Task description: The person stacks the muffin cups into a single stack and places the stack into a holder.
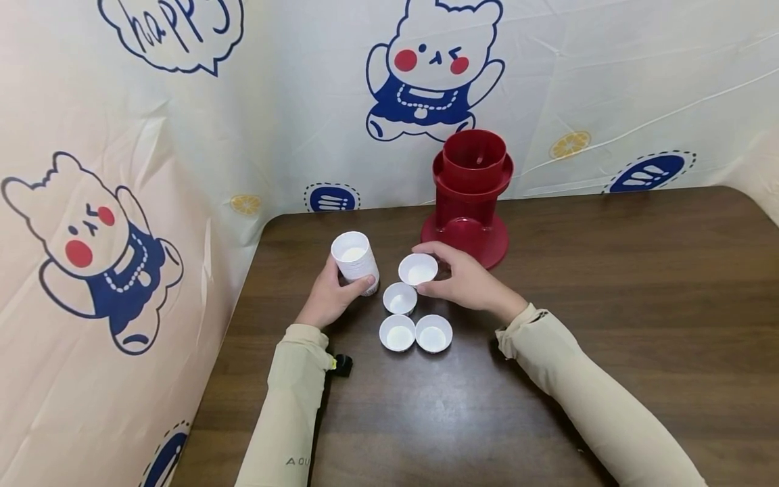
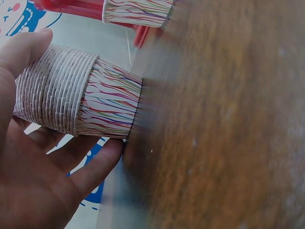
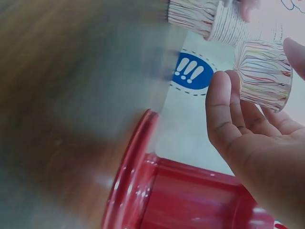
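The left hand (image 1: 328, 296) has its thumb and fingers wrapped round the stack (image 1: 359, 267), at or close above the table (image 1: 548, 412). The right hand (image 1: 465, 279) pinches one cup (image 1: 418, 270), raised off the table near three loose cups (image 1: 399, 299) and the stand (image 1: 465, 237). Judgement: the wall looks likely to dent; apply light, even pressure, keeping the cup level and its base clear of neighbouring rims.
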The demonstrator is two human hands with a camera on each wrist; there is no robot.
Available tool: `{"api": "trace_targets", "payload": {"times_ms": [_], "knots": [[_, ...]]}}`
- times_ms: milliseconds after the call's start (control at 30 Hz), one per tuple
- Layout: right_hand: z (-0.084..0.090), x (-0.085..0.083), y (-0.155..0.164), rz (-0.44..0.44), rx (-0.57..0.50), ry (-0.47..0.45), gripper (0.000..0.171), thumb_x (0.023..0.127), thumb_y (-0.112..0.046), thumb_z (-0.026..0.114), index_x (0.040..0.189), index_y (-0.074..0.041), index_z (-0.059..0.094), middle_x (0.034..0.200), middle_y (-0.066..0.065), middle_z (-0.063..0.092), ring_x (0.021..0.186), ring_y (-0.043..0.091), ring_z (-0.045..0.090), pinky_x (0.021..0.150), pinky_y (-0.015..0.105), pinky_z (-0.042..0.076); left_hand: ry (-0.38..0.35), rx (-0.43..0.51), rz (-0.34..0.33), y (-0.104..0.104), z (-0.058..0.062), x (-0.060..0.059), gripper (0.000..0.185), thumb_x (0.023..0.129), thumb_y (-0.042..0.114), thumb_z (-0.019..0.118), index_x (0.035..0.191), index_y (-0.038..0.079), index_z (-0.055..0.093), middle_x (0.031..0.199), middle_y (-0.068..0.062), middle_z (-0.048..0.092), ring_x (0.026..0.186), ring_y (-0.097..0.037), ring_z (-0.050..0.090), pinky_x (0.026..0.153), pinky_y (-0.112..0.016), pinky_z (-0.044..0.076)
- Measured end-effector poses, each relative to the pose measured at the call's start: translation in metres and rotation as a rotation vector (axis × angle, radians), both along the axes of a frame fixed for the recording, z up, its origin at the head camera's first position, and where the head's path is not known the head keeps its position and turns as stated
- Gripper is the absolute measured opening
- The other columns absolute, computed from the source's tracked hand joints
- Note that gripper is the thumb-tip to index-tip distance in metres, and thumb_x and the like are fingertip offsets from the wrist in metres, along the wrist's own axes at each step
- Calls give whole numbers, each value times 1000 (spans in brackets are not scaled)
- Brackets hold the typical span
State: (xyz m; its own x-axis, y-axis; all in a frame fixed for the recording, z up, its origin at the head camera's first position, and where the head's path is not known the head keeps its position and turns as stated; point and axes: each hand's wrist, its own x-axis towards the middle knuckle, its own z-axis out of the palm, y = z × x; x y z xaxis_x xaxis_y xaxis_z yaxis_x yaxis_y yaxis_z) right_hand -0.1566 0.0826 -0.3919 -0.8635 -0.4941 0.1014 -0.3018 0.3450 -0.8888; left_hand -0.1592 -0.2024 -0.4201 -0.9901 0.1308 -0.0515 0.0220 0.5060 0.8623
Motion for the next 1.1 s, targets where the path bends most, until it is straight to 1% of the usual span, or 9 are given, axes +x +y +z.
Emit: {"api": "trace_targets", "payload": {"times_ms": [100,167,367,500,567,767,967,1100], "knots": [[4,-2,-5,-3,-16,8,58,85,-13,79,138,-6,56,129,6,60,109,24,56,94,49,48,1,0,0,0,0,0,82,88,33,79,151,12,30,141,-14,49,127,-32,47,111,-51,34],[6,-3,-8,-6,-27,5,58,85,-12,79,138,-6,56,128,6,60,107,24,56,93,49,49,-2,-1,0,-1,0,0,82,88,34,79,151,12,30,140,-14,49,127,-32,47,111,-52,35],[14,-9,-17,-25,-43,-4,58,86,-14,79,139,-10,56,126,3,61,104,23,56,89,40,49,-10,4,1,-1,1,0,83,88,36,79,151,14,30,141,-12,49,128,-31,47,111,-52,34],[23,-13,-25,-33,-57,6,58,87,-16,79,139,-10,56,125,3,61,102,24,55,87,40,49,-2,8,-2,-2,2,0,82,88,35,79,151,13,30,141,-13,49,127,-31,47,111,-52,34],[27,-15,-29,-34,-60,9,58,87,-17,79,139,-11,56,127,3,60,104,23,55,87,40,49,2,14,-6,-2,2,1,82,88,34,79,151,13,30,141,-13,49,127,-32,47,111,-52,34],[39,-22,-39,-37,-80,-25,59,87,-20,80,141,-16,55,135,1,58,115,19,56,95,39,50,5,23,-12,-2,1,0,80,88,32,78,150,13,31,140,-13,50,126,-31,49,110,-51,36],[47,-25,-47,-30,-117,-42,61,87,-19,80,142,-15,54,131,2,59,110,21,57,89,38,53,18,42,-19,-3,-1,-1,78,89,30,79,149,14,32,138,-12,51,124,-30,50,108,-50,38],[49,-27,-50,-50,-166,-66,60,87,-16,79,142,-14,53,128,2,60,106,22,58,87,38,53,13,44,-22,-2,-1,-1,78,89,30,78,149,13,32,138,-12,51,124,-31,50,108,-50,39]]}}
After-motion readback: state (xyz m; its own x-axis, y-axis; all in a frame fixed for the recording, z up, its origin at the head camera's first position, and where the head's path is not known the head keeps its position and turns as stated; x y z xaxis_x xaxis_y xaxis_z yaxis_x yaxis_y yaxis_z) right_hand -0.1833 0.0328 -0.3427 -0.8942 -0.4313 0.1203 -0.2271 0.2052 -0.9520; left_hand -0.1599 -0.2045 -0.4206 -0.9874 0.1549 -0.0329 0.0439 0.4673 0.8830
